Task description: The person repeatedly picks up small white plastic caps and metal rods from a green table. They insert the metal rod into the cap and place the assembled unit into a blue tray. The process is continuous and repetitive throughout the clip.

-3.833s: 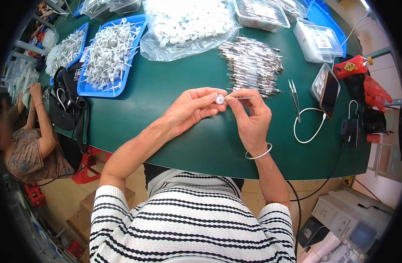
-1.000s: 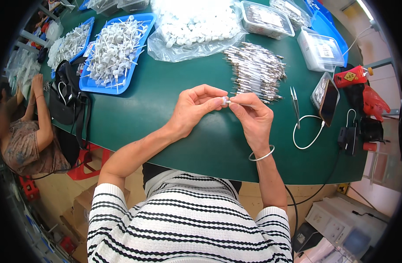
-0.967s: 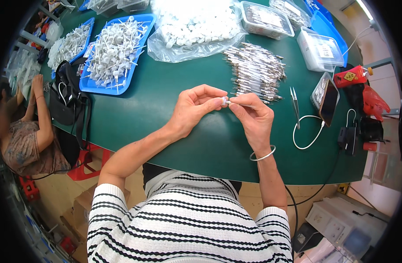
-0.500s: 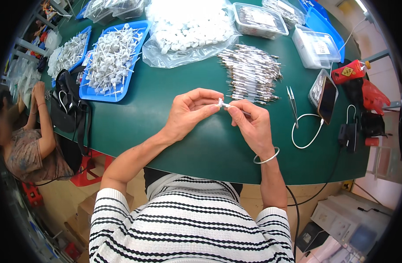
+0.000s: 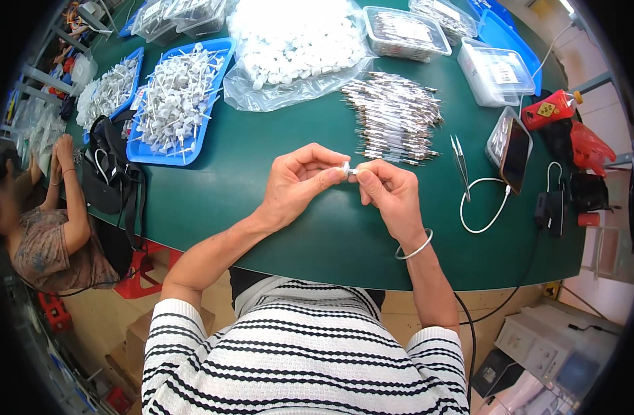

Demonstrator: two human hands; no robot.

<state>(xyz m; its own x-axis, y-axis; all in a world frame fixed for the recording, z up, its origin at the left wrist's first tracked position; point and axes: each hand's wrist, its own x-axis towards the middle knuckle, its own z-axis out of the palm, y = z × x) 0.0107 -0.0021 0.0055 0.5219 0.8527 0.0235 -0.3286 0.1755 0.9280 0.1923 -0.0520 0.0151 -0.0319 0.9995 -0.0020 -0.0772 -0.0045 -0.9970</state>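
Over the green table, my left hand [image 5: 296,181] pinches a small white plastic cap [image 5: 346,167] between thumb and fingers. My right hand [image 5: 390,190] closes on a thin metal-and-white rod [image 5: 354,173], whose short visible end meets the cap. Most of the rod is hidden by the right fingers. Just beyond the hands lies a pile of similar thin rods [image 5: 393,117]. Farther back, a clear plastic bag [image 5: 261,100] lies open with many white caps [image 5: 296,59] in it. At the left, a blue tray [image 5: 205,142] holds white-headed rods [image 5: 175,97].
Tweezers [image 5: 461,166], a phone [image 5: 515,155] on a clear box, and a white cable [image 5: 473,228] lie at the right. Behind are lidded plastic boxes [image 5: 497,76] and a red bottle [image 5: 549,111]. A black bag [image 5: 102,173] hangs at the left edge, near another person [image 5: 47,235].
My right hand has shifted slightly left, toward my left hand, and less of the rod shows between them. Both hands keep their pinch.
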